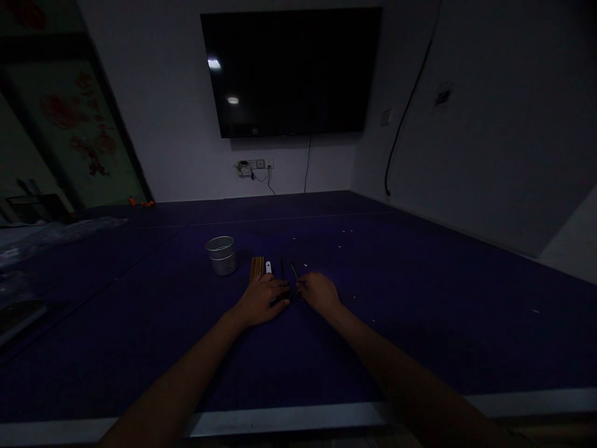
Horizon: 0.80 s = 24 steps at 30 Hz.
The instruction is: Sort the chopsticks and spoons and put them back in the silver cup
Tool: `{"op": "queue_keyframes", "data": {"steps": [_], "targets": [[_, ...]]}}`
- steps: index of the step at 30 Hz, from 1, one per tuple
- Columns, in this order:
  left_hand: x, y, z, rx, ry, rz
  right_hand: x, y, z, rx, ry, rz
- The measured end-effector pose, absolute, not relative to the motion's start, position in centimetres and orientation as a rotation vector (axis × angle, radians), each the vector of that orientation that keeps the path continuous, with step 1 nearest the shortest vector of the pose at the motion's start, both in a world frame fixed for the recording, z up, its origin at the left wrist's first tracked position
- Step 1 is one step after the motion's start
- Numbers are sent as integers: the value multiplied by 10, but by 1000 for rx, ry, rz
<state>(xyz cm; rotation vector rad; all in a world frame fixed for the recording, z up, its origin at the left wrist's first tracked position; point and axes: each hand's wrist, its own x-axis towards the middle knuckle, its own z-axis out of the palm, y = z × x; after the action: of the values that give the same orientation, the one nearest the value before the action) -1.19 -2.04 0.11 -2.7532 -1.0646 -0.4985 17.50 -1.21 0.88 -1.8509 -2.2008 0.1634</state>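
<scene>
My left hand point(263, 300) lies palm down with its fingers stretched over a row of utensils. Under or beside those fingers are a bundle of wooden chopsticks point(257, 266), a white handle with a hole at its end point(268, 267) and a thin dark stick-like utensil point(282, 269). My right hand point(319, 291) is closed, its fingertips pinching what looks like a metal spoon point(294, 269) lying to the right of the row. The lower ends of the utensils are partly hidden by my hands. A grey metal cup point(221, 256) stands upright to the left, apart from both hands.
The purple tabletop point(443, 311) has small white scraps point(339, 247) scattered on it and a pale front edge point(289, 420). Clear plastic wrapping point(60, 233) lies at the far left. Orange objects point(140, 202) sit near the wall. A large television point(293, 71) hangs behind.
</scene>
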Motion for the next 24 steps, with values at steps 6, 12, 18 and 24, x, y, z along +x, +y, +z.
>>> {"op": "queue_keyframes", "data": {"steps": [6,12,18,24], "targets": [[-12,-20,2,-2751,-1089,-471,174,-12,8,-1856,-2188,147],[-12,-18,2,-2756,-1116,-460,173,-14,9,-1855,-2180,146],[-12,-18,4,-2770,-1141,-417,173,-13,9,-1855,-2188,160],[-13,-18,3,-2774,-1133,-438,172,-14,11,-1855,-2189,162]]}}
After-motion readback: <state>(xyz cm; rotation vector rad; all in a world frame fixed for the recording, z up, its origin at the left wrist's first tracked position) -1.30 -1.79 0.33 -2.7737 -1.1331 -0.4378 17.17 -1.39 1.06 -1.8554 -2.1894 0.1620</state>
